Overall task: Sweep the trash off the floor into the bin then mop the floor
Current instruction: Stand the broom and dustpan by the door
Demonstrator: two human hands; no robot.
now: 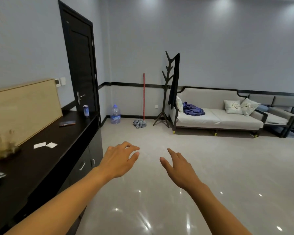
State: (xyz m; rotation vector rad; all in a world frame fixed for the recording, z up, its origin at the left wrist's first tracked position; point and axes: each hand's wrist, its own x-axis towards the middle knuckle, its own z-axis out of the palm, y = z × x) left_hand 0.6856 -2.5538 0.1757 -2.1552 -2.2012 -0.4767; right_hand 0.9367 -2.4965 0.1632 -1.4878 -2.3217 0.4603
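A mop [144, 99] with a red handle leans against the far wall, its grey-white string head [139, 124] on the pale tiled floor [210, 167]. My left hand [120, 158] and my right hand [178, 167] are stretched out in front of me over the floor, fingers relaxed and spread, holding nothing. Both hands are well short of the mop. No broom, bin or trash shows in this view.
A dark sideboard [41, 160] runs along the left with a can [86, 111], a phone [67, 123] and white paper slips [45, 145]. A black door [81, 68], a large water bottle [115, 114], a coat stand [166, 92] and sofas [215, 114] line the far side.
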